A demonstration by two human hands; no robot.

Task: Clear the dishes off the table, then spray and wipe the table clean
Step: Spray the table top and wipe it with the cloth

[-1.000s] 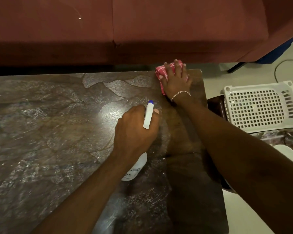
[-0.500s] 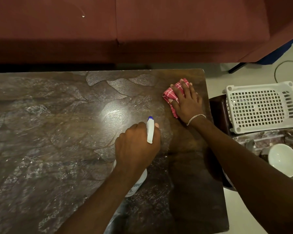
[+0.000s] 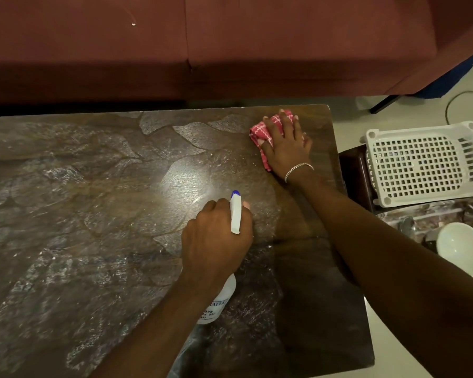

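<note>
Left hand [image 3: 216,236] clamped on spray bottle [image 3: 236,214]; right hand [image 3: 287,148] flat, pressing cloth [image 3: 260,132] at far corner of counter [image 3: 93,214]; risk: a long stroke overruns the edge, cloth drops.

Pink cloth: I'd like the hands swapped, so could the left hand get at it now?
Probably not yet: the left hand grips the spray bottle, and the right hand lies flat over the pink cloth. Nothing stands between them.
</note>
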